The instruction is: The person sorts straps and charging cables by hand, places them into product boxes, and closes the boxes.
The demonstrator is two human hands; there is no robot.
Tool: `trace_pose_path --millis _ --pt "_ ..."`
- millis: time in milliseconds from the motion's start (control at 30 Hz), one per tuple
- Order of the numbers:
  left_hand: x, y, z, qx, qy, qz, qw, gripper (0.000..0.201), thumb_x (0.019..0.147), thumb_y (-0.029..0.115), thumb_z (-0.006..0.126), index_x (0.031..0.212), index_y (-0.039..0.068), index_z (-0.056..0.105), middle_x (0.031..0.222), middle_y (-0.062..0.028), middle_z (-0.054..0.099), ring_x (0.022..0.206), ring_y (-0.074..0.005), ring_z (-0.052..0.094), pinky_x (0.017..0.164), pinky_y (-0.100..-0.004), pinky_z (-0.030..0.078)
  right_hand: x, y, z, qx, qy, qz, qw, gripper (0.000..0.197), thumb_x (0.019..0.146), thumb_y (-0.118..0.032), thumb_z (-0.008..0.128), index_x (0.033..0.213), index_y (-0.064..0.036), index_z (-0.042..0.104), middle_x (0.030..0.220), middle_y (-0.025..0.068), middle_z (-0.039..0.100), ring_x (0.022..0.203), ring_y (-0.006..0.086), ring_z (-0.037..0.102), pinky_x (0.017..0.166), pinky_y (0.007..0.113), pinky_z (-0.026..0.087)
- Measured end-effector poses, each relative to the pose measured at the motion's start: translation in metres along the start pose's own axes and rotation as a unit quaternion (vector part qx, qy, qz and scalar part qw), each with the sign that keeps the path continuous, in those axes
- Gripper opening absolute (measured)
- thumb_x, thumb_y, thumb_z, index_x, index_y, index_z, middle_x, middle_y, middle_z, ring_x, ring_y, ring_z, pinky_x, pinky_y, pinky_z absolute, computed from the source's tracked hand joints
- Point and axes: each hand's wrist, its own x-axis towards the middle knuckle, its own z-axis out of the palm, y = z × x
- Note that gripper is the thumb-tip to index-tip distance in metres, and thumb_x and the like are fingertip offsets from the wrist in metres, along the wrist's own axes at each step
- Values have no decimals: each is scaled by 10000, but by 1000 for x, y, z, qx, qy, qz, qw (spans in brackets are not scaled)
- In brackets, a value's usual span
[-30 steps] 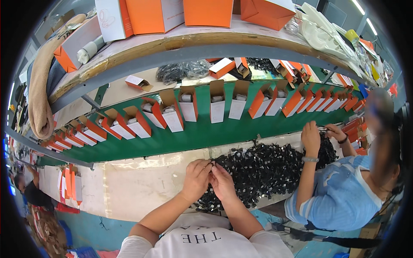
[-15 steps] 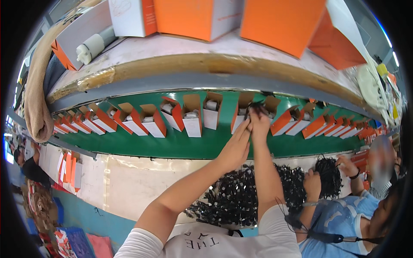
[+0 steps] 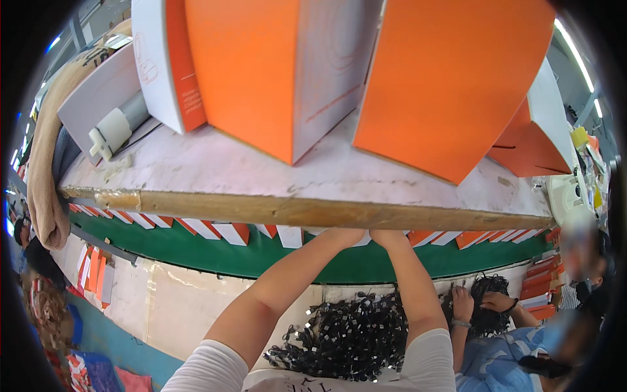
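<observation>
Both my arms stretch forward over the bench to the green conveyor belt (image 3: 268, 261). My left hand (image 3: 348, 238) and my right hand (image 3: 390, 238) reach under the front edge of a shelf, close together; only their backs near the wrists show, and the fingers are hidden. They are nearest to the open orange-and-white boxes on the belt, such as the white-fronted box (image 3: 290, 236). Whatever the hands hold cannot be seen. Below my forearms, on the bench, lies a large pile of black cables (image 3: 346, 333) with small shiny plugs.
The shelf (image 3: 313, 210) crosses in front, carrying large orange-and-white boxes (image 3: 450, 85) and a white cylindrical device (image 3: 112, 134). At right, a co-worker in blue (image 3: 503, 359) handles a black cable bundle (image 3: 490, 291). Folded boxes (image 3: 98, 277) stand at the bench's left; a beige cloth (image 3: 46, 176) hangs there.
My view has tilted up, so the shelf now covers my fingers and most of the boxes' tops. Earlier, both hands were together at a box with something dark at the fingertips.
</observation>
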Motion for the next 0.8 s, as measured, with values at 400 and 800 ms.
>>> trace_pose_path --millis 400,800 --pt "-19 11 -34 138 5 -22 990 304 814 243 438 1068 107 536 1134 -137 511 1039 -308 499 878 -458 374 21 20 13 16 169 -62 984 352 831 -170 464 1160 -53 511 1219 188 469 1191 366 367 988 475 284" --pt "-297 -99 -16 -110 -22 -201 973 186 808 4 474 951 35 588 854 -112 602 665 -213 557 612 -292 451 -188 -55 43 202 -114 20 973 263 699 -12 569 955 -61 607 1012 102 579 991 312 507 893 372 390"
